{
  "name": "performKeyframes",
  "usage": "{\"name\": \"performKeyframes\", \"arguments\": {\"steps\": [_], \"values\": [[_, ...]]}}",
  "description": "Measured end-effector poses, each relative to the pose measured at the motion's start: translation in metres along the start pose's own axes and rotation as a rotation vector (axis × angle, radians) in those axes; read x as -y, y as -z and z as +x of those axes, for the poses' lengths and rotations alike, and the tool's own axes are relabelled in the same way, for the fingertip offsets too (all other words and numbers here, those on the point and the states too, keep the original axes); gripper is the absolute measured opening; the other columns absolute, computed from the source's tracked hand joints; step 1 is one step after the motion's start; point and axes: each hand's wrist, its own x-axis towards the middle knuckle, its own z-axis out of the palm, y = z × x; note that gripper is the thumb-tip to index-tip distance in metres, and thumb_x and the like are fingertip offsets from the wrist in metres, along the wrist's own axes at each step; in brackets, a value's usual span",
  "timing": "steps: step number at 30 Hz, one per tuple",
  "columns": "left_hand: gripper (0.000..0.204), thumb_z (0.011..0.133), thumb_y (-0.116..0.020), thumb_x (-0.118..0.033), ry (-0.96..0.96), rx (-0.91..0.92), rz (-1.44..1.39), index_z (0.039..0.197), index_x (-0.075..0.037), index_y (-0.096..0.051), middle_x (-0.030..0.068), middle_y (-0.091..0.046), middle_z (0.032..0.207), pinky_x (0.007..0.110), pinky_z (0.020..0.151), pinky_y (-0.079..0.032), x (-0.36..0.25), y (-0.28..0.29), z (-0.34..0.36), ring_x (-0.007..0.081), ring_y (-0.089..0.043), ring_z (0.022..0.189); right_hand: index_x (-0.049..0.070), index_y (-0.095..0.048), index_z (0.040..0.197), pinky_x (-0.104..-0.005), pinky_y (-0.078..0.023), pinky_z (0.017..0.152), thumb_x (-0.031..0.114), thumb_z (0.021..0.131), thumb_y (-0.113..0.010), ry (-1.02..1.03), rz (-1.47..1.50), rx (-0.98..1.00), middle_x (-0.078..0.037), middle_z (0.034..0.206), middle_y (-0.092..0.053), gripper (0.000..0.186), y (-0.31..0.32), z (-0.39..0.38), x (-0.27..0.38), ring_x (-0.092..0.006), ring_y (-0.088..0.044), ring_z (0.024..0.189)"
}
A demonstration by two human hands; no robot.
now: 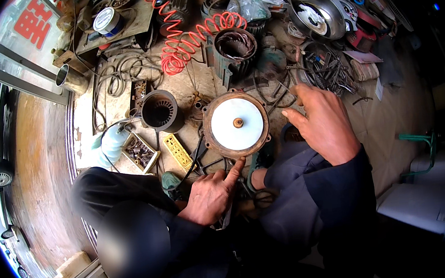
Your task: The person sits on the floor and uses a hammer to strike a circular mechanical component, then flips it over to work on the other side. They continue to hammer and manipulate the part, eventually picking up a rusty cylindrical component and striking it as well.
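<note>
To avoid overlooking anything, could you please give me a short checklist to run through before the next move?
1. White disc lies within the rusty ring: ok.
2. Central stub uncovered: ok.
3. Left hand touching the ring: cannot tell; its index fingertip is at the near edge.
4. Right hand clear of the disc: ok, off to its right.
5. Gloves worn: not ok, both hands are bare.
6. Floor free of clutter: not ok, a red coiled hose lies beyond.
</note>
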Motion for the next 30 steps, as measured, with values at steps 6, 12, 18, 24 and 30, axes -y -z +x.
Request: {"name": "performKeyframes", "arguments": {"steps": [6, 12, 18, 24, 30], "values": [[0.067, 0.085, -0.069, -0.014, -0.001, 0.136, -0.243, 0.150, -0.014, -0.050, 0.0161, -0.068, 0.104, 0.048, 0.072, -0.059, -0.001, 0.020, 0.009, 0.0371, -0.071, 0.085, -0.005, -0.063, 0.102, -0.0534, -0.052, 0.077, 0.014, 0.086, -0.077, -0.049, -0.007, 0.068, -0.029, 0.096, -0.068, 0.029, 0.000, 0.002, 0.008, -0.0486, -0.065, 0.092], [0.037, 0.085, -0.066, -0.023, -0.074, 0.491, -0.050, 0.121, -0.015, -0.071, 0.0138, -0.070, 0.104, 0.047, 0.074, -0.058, -0.007, -0.041, -0.014, 0.0332, -0.072, 0.089, -0.006, -0.063, 0.104, -0.0534, -0.051, 0.078, 0.014, 0.085, -0.078, -0.055, 0.019, 0.111, -0.029, 0.098, -0.067, 0.032, -0.009, 0.001, 0.005, -0.0498, -0.064, 0.093], [0.019, 0.086, -0.063, -0.024, 0.023, 0.153, 0.118, 0.098, -0.012, -0.072, 0.0103, -0.070, 0.101, 0.042, 0.079, -0.054, -0.002, -0.051, -0.021, 0.0275, -0.069, 0.095, -0.006, -0.065, 0.102, -0.0541, -0.051, 0.078, 0.017, 0.086, -0.078, -0.052, -0.043, 0.195, -0.029, 0.098, -0.068, 0.031, -0.021, 0.005, 0.001, -0.0497, -0.064, 0.093], [0.017, 0.085, -0.061, -0.020, -0.017, 0.085, 0.043, 0.089, -0.008, -0.073, 0.0112, -0.070, 0.093, 0.041, 0.077, -0.053, -0.014, -0.037, -0.030, 0.0257, -0.068, 0.089, -0.001, -0.076, 0.096, -0.0478, -0.057, 0.081, 0.027, 0.086, -0.077, -0.142, -0.438, 0.686, -0.024, 0.094, -0.074, 0.029, -0.068, -0.012, 0.001, -0.0395, -0.073, 0.089], [0.019, 0.081, -0.064, -0.020, -0.053, 0.034, 0.034, 0.081, -0.005, -0.075, 0.0087, -0.067, 0.083, 0.041, 0.075, -0.052, -0.025, -0.021, -0.057, 0.0247, -0.064, 0.083, 0.001, -0.077, 0.095, -0.0481, -0.058, 0.085, 0.030, 0.092, -0.069, 0.268, -0.323, 1.127, -0.024, 0.099, -0.075, 0.030, -0.235, -0.117, -0.039, -0.0384, -0.073, 0.098]]}}
